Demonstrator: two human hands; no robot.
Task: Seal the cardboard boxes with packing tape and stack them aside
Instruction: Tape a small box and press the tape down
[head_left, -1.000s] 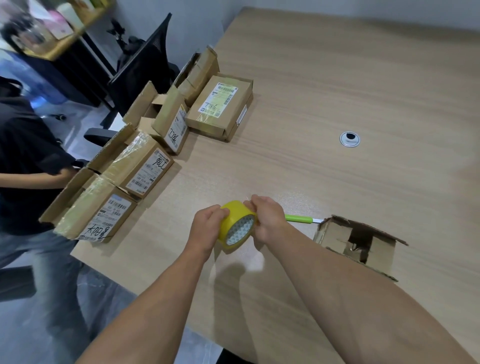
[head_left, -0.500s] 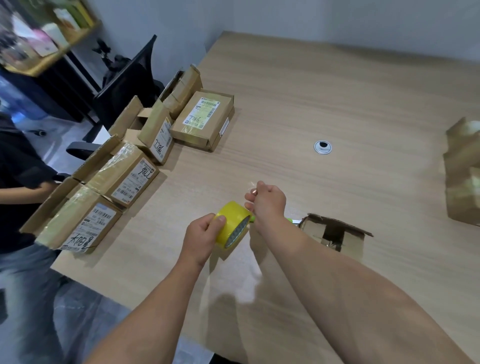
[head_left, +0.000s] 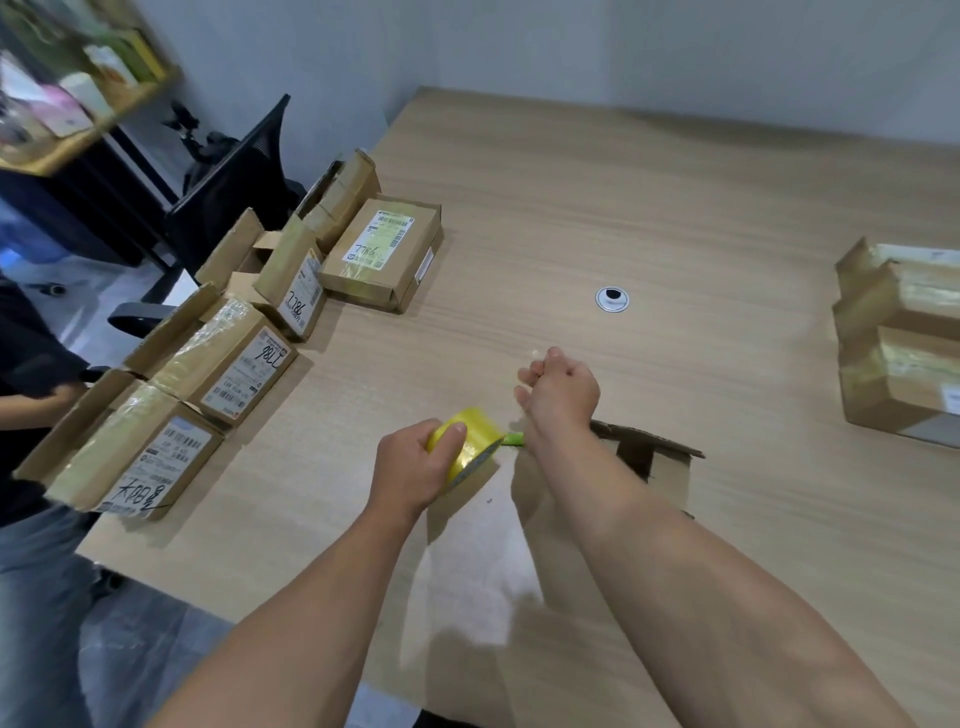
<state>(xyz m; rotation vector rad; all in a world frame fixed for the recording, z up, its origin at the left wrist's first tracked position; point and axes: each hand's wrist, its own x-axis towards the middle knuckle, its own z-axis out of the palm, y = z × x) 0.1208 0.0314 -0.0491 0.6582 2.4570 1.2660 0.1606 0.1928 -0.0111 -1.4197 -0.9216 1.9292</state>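
head view:
left hand (head_left: 415, 462): fingers wrapped round yellow tape (head_left: 470, 441), just above desk (head_left: 675, 218)
right hand (head_left: 561, 389): beyond tape, fingers curled; pinch on tape end too faint to tell
open box (head_left: 660, 467): on desk, beside right forearm
labelled boxes (head_left: 244, 364): row along left desk edge
stack (head_left: 898, 343): far right

Bare forearms (head_left: 675, 561) (left hand (head_left: 415, 467), right hand (head_left: 563, 395) likewise bare).

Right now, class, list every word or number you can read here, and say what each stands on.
"7786": handwritten, label on the flat box.
"7786", sideways, less sure: label on the upright box.
"98L" as it lies, likely upside down: label on the tilted box.
"大阳星", roughly: label on the nearest box.
Printed lines and barcodes on all labels: too small to read.
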